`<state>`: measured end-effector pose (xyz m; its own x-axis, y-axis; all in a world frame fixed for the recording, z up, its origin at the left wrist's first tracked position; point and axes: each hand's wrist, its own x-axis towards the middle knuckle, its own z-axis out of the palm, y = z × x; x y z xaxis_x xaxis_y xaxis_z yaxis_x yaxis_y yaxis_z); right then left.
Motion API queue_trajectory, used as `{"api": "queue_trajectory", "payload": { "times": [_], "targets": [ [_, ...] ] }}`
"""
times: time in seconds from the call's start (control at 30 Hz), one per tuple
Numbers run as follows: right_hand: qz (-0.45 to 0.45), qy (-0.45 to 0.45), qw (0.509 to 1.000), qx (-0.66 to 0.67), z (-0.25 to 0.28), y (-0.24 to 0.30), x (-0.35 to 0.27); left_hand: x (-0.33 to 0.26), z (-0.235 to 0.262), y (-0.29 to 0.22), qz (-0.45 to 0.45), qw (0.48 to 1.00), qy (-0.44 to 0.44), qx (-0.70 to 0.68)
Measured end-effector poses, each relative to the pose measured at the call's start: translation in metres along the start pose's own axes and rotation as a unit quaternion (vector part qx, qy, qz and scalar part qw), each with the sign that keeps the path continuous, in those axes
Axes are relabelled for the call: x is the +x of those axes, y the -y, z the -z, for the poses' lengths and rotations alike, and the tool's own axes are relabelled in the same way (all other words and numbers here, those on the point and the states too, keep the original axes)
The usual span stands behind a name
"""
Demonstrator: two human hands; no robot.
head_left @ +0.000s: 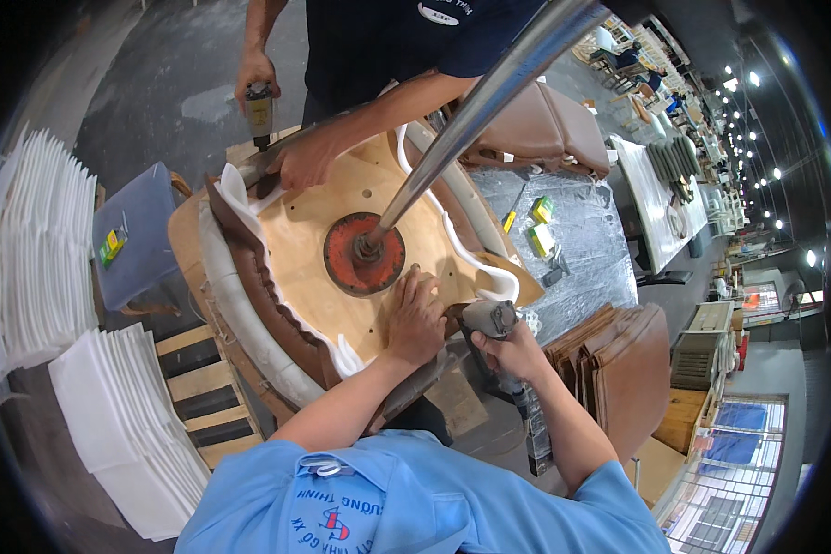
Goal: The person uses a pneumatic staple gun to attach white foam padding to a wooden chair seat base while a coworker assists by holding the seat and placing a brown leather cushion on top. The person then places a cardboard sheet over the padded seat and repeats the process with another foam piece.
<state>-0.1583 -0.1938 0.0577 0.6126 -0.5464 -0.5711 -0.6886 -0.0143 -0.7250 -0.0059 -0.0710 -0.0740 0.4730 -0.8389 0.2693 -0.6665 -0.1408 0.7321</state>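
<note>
A plywood seat panel [295, 240] lies before me, edged by brown leather [258, 268] and white padding [452, 231]. Flat on the wood near its close edge rests my left hand [415, 319], fingers stretched out and holding nothing visible. My right hand [512, 351] is wrapped round a staple gun [489, 319], its nose at the panel's near right edge. A red round plate [351, 263] with a metal rod [489, 102] presses on the panel's middle. Across from me, a co-worker's hand [305, 162] touches the far edge; their other hand grips another staple gun [259, 115].
Stacks of white sheets [42, 249] stand at the left, near a blue-covered stool [138, 231] bearing a small box. Right of the panel are a plastic-wrapped table [591, 222] with yellow-green boxes [542, 210], and stacked brown leather pieces [628, 369]. The rod slants up overhead.
</note>
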Motion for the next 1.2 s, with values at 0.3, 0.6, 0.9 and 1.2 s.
{"api": "queue_trajectory", "payload": {
  "times": [0.3, 0.6, 0.9, 1.2],
  "targets": [
    [-0.045, 0.039, 0.994, -0.092, 0.002, 0.024, 0.027, 0.004, -0.009, -0.001, 0.046, 0.999, -0.018, -0.009],
    [0.067, 0.027, 0.986, -0.148, -0.005, 0.037, 0.036, 0.002, -0.004, 0.003, 0.043, 0.999, 0.004, 0.008],
    [-0.032, 0.056, 0.984, -0.166, 0.004, 0.04, 0.031, 0.0, 0.006, 0.003, 0.056, 0.998, 0.012, -0.012],
    [-0.001, 0.054, 0.984, -0.167, -0.008, 0.045, 0.037, -0.002, 0.005, 0.009, 0.048, 0.999, 0.002, -0.011]
  ]
}}
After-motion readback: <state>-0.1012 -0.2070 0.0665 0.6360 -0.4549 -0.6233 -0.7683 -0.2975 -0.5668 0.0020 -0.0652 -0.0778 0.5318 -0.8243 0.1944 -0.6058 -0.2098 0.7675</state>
